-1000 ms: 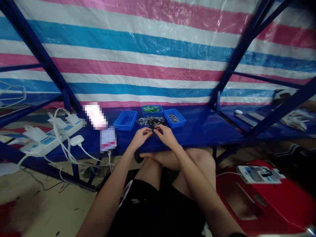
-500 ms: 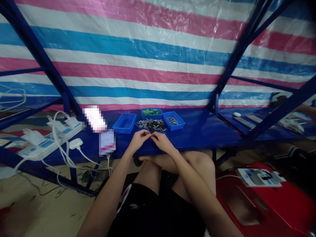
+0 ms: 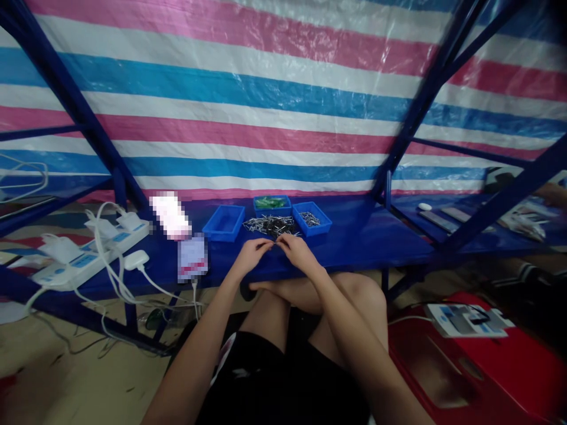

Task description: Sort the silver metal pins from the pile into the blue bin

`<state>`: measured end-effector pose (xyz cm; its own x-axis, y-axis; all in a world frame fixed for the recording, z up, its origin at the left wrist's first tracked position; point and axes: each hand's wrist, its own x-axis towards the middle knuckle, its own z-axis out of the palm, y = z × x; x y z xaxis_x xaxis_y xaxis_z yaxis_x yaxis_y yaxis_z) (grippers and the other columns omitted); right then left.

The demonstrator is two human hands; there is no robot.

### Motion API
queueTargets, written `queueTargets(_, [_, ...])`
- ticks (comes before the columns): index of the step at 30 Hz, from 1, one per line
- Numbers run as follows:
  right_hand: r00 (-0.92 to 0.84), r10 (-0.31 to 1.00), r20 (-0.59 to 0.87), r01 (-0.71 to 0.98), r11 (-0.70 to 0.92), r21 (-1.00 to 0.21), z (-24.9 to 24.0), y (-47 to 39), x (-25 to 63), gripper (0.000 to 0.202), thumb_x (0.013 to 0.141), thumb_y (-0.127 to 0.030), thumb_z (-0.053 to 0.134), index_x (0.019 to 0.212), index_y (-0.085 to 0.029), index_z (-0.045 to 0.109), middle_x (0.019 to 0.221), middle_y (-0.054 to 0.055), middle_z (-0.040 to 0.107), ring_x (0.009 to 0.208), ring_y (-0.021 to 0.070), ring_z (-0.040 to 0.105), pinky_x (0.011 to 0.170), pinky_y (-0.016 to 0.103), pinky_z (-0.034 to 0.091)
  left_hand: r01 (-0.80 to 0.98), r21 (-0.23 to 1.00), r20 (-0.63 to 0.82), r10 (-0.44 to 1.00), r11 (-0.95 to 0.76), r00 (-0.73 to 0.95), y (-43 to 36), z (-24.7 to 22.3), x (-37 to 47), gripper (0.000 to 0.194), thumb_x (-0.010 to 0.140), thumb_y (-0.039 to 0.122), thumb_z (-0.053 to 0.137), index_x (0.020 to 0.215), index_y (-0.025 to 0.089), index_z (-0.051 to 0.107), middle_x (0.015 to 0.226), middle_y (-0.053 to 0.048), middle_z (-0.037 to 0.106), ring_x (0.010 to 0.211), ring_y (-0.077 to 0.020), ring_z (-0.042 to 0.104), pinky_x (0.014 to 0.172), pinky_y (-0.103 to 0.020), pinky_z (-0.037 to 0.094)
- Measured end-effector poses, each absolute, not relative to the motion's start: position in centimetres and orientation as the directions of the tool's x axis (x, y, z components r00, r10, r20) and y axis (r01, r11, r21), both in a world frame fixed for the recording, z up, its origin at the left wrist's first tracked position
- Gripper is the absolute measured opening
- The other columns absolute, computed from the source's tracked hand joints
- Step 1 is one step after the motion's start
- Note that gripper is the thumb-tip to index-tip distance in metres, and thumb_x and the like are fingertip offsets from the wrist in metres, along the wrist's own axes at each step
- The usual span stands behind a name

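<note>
Drawn back a little toward the person since a second ago, the left hand (image 3: 253, 252) and the right hand (image 3: 296, 251) now sit clear of the near edge of the pile of thin metal and black pieces (image 3: 270, 225), which they met before. That pile lies loose on the blue counter (image 3: 367, 239), just beyond the fingertips at 12 o'clock from the hands. Thumbs and fingers of both hands are pinched, tips nearly meeting; whether they grip a piece I cannot tell, as anything there is too small to make out.

Around the pile stand three blue containers. Taking the hands as the clock's centre, the left tray (image 3: 220, 237) is at 10 o'clock, the back tray (image 3: 283, 211) with green items (image 3: 270, 202) is at 12, behind the pile, and the right tray (image 3: 317, 229) with metal pieces (image 3: 310, 219) is at 2, close beside the pile.

Farther out, toward 9 o'clock, lies a pixelated flat object (image 3: 192, 260) with a cable at its near edge, then a white charger (image 3: 136, 260) and a white power strip (image 3: 84, 260) crowded with plugs. A red stool (image 3: 509, 366) stands at 4 o'clock, below counter height. Near 3 o'clock, at the far edge, another person's arm (image 3: 551, 192) shows dimly. Striped sheeting (image 3: 266, 130) hangs across 12 o'clock.
</note>
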<state>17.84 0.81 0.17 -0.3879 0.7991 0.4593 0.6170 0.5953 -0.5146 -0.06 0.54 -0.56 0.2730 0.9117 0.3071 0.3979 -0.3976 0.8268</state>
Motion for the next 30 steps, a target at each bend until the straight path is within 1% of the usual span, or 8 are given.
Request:
queueTargets(5, [-0.372, 0.806, 0.460, 0.639, 0.582, -0.503, 0.4, 0.6, 18.0, 0.013, 0.089, -0.021, 0.042, 0.090, -0.019, 0.055, 0.087, 0.003, 0.062, 0.078, 0.0135, 0.057, 0.072, 0.024, 0.039, 0.386, 0.836, 0.338, 0.920, -0.390, 0.198, 0.3, -0.6, -0.1, 0.028, 0.080, 0.038, 0.051, 0.087, 0.015, 0.065, 0.084, -0.006, 0.068, 0.079, -0.0182, 0.062, 0.074, -0.026, 0.047])
queueTargets(10, [-0.439, 0.758, 0.482, 0.561, 0.650, -0.512, 1.3, -0.3, 17.9, 0.013, 0.085, -0.024, 0.048, 0.096, -0.019, 0.053, 0.089, 0.003, 0.060, 0.081, 0.0133, 0.055, 0.073, 0.023, 0.040, 0.431, 0.816, 0.351, 0.923, -0.385, 0.160, 0.3, -0.6, -0.2, 0.030, 0.083, 0.039, 0.047, 0.085, 0.015, 0.064, 0.078, -0.005, 0.067, 0.074, -0.0174, 0.061, 0.068, -0.026, 0.046])
queueTargets(15, [-0.430, 0.759, 0.489, 0.553, 0.650, -0.522, 1.8, -0.4, 17.7, 0.012, 0.084, -0.025, 0.048, 0.085, -0.018, 0.057, 0.081, 0.002, 0.060, 0.075, 0.0130, 0.055, 0.072, 0.024, 0.041, 0.382, 0.841, 0.346, 0.923, -0.384, 0.166, 0.8, -0.9, -0.2, 0.032, 0.083, 0.040, 0.046, 0.091, 0.015, 0.064, 0.077, -0.005, 0.066, 0.074, -0.0170, 0.061, 0.069, -0.026, 0.047])
queueTargets(18, [-0.219, 0.822, 0.526, 0.567, 0.546, -0.617, 2.1, 0.2, 18.3, 0.019, 0.085, -0.030, 0.045, 0.085, -0.017, 0.060, 0.082, 0.004, 0.062, 0.076, 0.0141, 0.057, 0.073, 0.025, 0.043, 0.305, 0.889, 0.333, 0.940, -0.341, 0.080, 1.1, -1.1, -0.2, 0.037, 0.083, 0.040, 0.047, 0.105, 0.013, 0.059, 0.079, -0.007, 0.066, 0.073, -0.0170, 0.062, 0.070, -0.028, 0.048])
queueTargets(20, [0.001, 0.862, 0.507, 0.545, 0.425, -0.723, 2.3, 0.6, 18.9, 0.028, 0.084, -0.035, 0.046, 0.102, -0.017, 0.057, 0.094, 0.007, 0.063, 0.078, 0.0153, 0.059, 0.072, 0.026, 0.045, 0.299, 0.892, 0.340, 0.939, -0.339, 0.048, 1.2, -1.4, -0.3, 0.037, 0.082, 0.038, 0.047, 0.106, 0.012, 0.058, 0.080, -0.007, 0.066, 0.075, -0.0173, 0.062, 0.071, -0.028, 0.048])
queueTargets(22, [0.114, 0.892, 0.438, 0.501, 0.329, -0.800, 2.4, 0.8, 19.5, 0.049, 0.081, -0.040, 0.052, 0.124, -0.017, 0.045, 0.111, 0.010, 0.059, 0.078, 0.0155, 0.061, 0.071, 0.027, 0.047, 0.345, 0.870, 0.365, 0.930, -0.352, 0.028, 1.2, -1.6, -0.4, 0.032, 0.082, 0.036, 0.048, 0.101, 0.013, 0.060, 0.084, -0.008, 0.066, 0.078, -0.0176, 0.062, 0.073, -0.028, 0.048])
queueTargets(25, [-0.010, 0.931, 0.365, 0.501, 0.321, -0.804, 2.2, 0.5, 19.4, 0.062, 0.078, -0.038, 0.056, 0.133, -0.021, 0.034, 0.113, 0.008, 0.058, 0.076, 0.0142, 0.062, 0.072, 0.027, 0.048, 0.475, 0.817, 0.388, 0.921, -0.327, -0.034, 1.3, -1.6, -0.5, 0.027, 0.080, 0.030, 0.049, 0.097, 0.014, 0.061, 0.088, -0.008, 0.066, 0.079, -0.0174, 0.062, 0.073, -0.027, 0.048])
queueTargets(30, [-0.357, 0.871, 0.338, 0.605, 0.491, -0.627, 1.5, -0.6, 18.0, 0.038, 0.083, -0.027, 0.051, 0.121, -0.022, 0.049, 0.091, 0.003, 0.066, 0.084, 0.0149, 0.061, 0.078, 0.026, 0.045, 0.774, 0.610, 0.302, 0.953, -0.169, -0.029, 2.6, -0.3, -0.3, 0.022, 0.080, 0.028, 0.047, 0.089, 0.016, 0.063, 0.083, -0.009, 0.067, 0.078, -0.0205, 0.063, 0.074, -0.030, 0.047])
